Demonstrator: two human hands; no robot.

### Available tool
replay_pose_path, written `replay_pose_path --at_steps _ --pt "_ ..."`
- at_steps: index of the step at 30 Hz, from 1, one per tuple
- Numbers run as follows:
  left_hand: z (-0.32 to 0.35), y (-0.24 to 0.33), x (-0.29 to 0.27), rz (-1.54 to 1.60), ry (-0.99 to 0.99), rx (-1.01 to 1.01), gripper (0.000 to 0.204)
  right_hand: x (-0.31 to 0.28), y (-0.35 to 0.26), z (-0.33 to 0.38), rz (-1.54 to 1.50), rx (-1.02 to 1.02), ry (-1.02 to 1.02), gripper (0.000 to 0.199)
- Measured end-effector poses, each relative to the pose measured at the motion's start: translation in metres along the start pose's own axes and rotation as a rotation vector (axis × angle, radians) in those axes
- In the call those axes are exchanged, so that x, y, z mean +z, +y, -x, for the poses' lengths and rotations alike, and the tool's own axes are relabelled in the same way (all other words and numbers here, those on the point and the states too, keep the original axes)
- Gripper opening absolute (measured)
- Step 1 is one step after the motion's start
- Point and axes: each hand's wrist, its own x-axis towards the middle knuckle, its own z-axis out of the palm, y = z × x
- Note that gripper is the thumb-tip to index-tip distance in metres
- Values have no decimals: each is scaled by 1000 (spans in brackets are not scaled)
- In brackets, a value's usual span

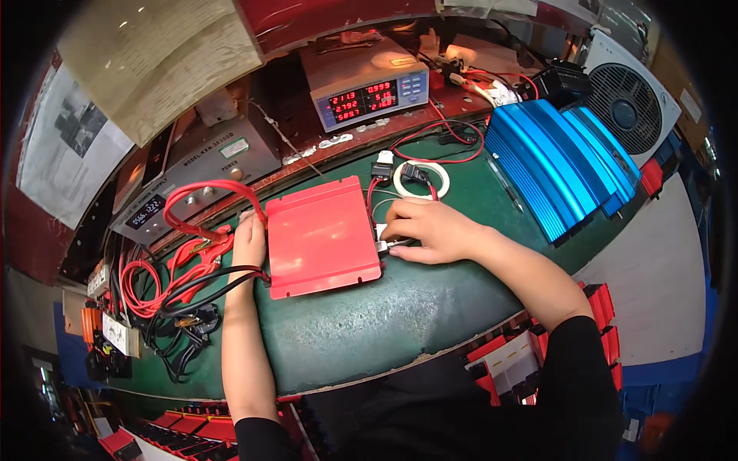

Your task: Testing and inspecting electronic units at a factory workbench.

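A flat red metal box [327, 238] lies on the green work surface in front of me. My left hand [250, 244] is closed against its left side, beside the thick red cable [219, 184] and black cable [238, 270] that run to that side; part of those fingers is hidden. At the box's right side my right hand [430, 230] pinches a small white plug [381, 246] between thumb and fingers. The plug's front is right against the box; whether it is inserted cannot be made out. Behind that hand lie a white cable coil [438, 170] and a black connector [415, 175].
A grey power supply [207, 173] stands back left, near red clamps [204, 257] and tangled leads. A meter with red digits [369, 100] is at the back. On the right are a pen [503, 184], blue finned cases [538, 169] and a fan [626, 100].
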Motion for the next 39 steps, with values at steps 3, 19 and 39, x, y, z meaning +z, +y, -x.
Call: replay_pose_path --at_steps 3,19,39 --pt "-1 -1 -1 4 9 -11 31 1 4 0 77 -16 17 24" --pt "-1 6 -1 32 -19 -43 34 12 -8 -1 129 31 56 31" --pt "-6 -24 -4 -5 -7 -15 32 10 6 -1 55 -44 124 22"
